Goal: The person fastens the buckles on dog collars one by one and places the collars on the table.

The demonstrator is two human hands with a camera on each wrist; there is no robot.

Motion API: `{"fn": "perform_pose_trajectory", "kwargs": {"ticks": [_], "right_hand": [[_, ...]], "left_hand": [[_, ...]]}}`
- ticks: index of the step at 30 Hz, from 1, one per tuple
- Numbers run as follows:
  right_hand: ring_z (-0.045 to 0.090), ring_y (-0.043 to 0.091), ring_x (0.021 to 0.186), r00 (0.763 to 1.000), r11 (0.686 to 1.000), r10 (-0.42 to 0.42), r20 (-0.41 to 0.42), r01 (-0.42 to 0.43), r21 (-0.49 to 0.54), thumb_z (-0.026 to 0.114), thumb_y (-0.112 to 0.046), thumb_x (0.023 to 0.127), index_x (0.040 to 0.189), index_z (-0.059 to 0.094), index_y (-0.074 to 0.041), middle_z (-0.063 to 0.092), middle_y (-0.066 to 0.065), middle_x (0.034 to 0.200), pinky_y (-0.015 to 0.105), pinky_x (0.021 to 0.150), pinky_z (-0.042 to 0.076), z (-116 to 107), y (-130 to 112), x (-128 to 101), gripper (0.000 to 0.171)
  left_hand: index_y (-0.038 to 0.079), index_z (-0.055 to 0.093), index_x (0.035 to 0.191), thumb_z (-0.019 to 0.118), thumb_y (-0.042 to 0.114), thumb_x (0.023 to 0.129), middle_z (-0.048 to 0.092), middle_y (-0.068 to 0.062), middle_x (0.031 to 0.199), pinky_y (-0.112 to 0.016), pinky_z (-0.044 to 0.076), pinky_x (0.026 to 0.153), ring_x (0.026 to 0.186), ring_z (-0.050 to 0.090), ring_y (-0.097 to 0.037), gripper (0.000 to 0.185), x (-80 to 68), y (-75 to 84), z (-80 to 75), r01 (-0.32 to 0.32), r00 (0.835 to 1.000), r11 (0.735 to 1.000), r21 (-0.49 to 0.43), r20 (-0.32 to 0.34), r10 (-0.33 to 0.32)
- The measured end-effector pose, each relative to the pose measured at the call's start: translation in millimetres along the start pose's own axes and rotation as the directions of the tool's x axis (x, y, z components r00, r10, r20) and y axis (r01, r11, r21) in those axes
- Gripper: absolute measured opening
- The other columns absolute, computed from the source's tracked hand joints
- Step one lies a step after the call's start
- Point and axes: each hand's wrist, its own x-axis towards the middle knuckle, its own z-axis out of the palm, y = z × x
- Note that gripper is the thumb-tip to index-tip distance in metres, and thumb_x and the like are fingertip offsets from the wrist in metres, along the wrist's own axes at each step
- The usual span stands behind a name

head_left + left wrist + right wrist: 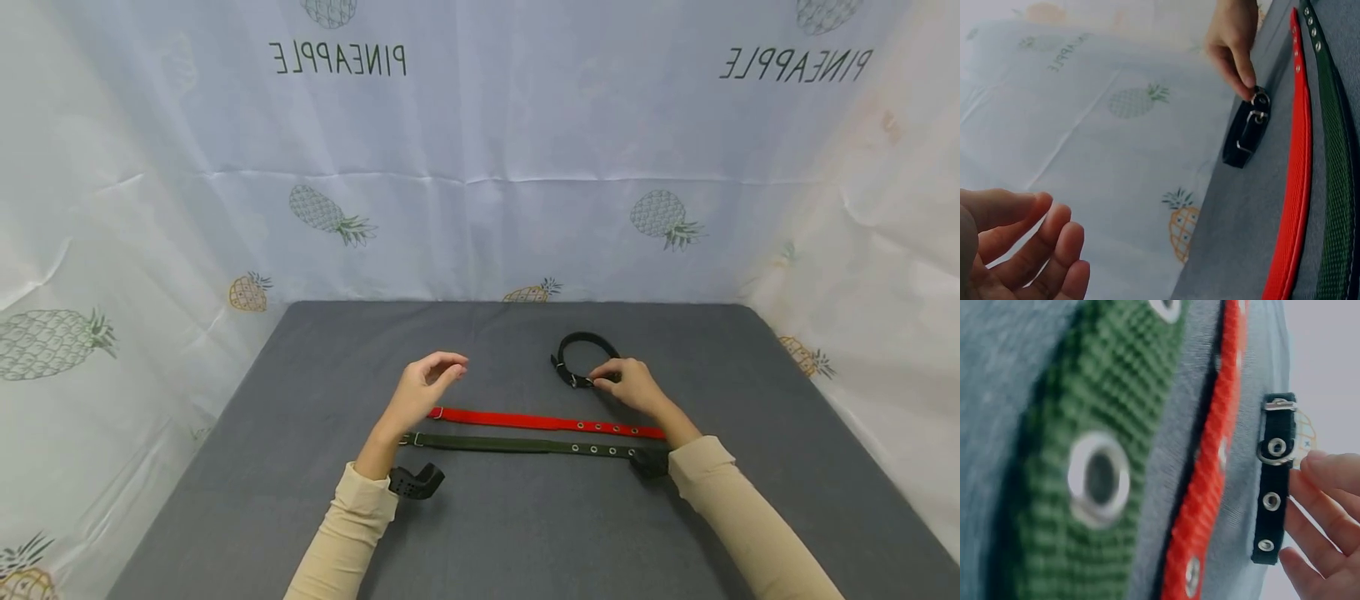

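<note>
The black collar (pixel 1272 478) lies on the far part of the desk (pixel 525 533), right of centre, looped into a ring, so it has no real long axis; its buckle (pixel 1280 404) is on the near side. The right hand (pixel 632 386) is much the nearer: its fingers come in from the right and meet the ring at its near right edge, beside the buckle, so most of the loop lies left of and beyond the fingertips. Thumb and fingers are close together there, but the strap and the angle hide the contact, and I cannot tell whether they pinch the band or only touch it. The left hand (pixel 422 383) hangs well apart to the left, its fingers loosely bent, the thumb near the forefinger, with nothing between them. Nearer the person, the red strap (pixel 517 420) and the green strap (pixel 495 444) lie straight and nearly parallel, their long axes running left to right, red closer to the ring; the right arm reaches over their eyeleted ends.
</note>
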Motion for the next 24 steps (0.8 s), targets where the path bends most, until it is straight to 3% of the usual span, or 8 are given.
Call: {"fn": "perform_pose_trajectory", "kwargs": {"ticks": [4, 8, 13, 17, 24], "right_hand": [[0.060, 0.043, 0.108, 1.000, 1.000, 0.001, -0.021, -0.001, 0.007, 0.064, -0.008, 0.091, 0.107, 0.072, 0.001, 0.069, 0.023, 0.111, 0.057, 0.092, 0.049, -4.1, 1.7, -7.5, 0.019], [0.062, 0.041, 0.105, 1.000, 1.000, 0.009, -0.024, -0.008, 0.022, 0.063, -0.009, 0.092, 0.108, 0.071, 0.000, 0.069, 0.023, 0.110, 0.054, 0.088, 0.052, -9.6, 4.1, -14.3, 0.020], [0.068, 0.031, 0.089, 1.000, 0.999, 0.013, -0.004, -0.012, 0.040, 0.065, -0.010, 0.090, 0.105, 0.071, 0.001, 0.071, 0.021, 0.104, 0.039, 0.076, 0.057, -16.4, 9.8, -26.2, 0.019], [0.066, 0.019, 0.081, 1.000, 0.999, 0.015, 0.017, -0.015, 0.034, 0.068, -0.012, 0.089, 0.103, 0.072, 0.001, 0.073, 0.019, 0.101, 0.026, 0.070, 0.055, -21.9, 17.0, -39.2, 0.019], [0.067, 0.007, 0.081, 0.997, 0.996, 0.044, 0.069, -0.049, 0.077, 0.068, -0.017, 0.090, 0.107, 0.071, 0.001, 0.072, 0.019, 0.104, 0.022, 0.070, 0.054, -32.3, 34.2, -62.7, 0.025]], "left_hand": [[0.002, 0.064, 0.119, 0.054, 0.018, 0.099, 0.068, -0.021, 0.113, -0.038, 0.055, 0.093, 0.106, 0.064, -0.038, 0.028, -0.7, -3.5, -4.3, 0.046, 0.999, 0.999, 0.020, 0.005, -0.046], [0.002, 0.063, 0.121, 0.054, 0.019, 0.100, 0.067, -0.021, 0.115, -0.044, 0.053, 0.093, 0.108, 0.063, -0.039, 0.028, -0.9, -7.0, -10.3, 0.072, 0.997, 0.996, 0.051, 0.013, -0.073], [0.001, 0.063, 0.120, 0.054, 0.017, 0.099, 0.066, -0.023, 0.119, -0.045, 0.053, 0.094, 0.109, 0.063, -0.039, 0.028, -2.0, -13.2, -16.2, 0.091, 0.995, 0.987, 0.133, 0.028, -0.095], [-0.002, 0.065, 0.118, 0.056, 0.014, 0.098, 0.066, -0.022, 0.118, -0.046, 0.053, 0.093, 0.107, 0.064, -0.035, 0.027, -5.1, -23.1, -20.9, 0.094, 0.994, 0.966, 0.240, 0.037, -0.106], [-0.002, 0.065, 0.117, 0.057, 0.013, 0.097, 0.066, -0.021, 0.116, -0.042, 0.055, 0.085, 0.100, 0.065, -0.033, 0.027, -10.7, -42.3, -34.7, 0.159, 0.979, 0.936, 0.313, 0.072, -0.190]]}}
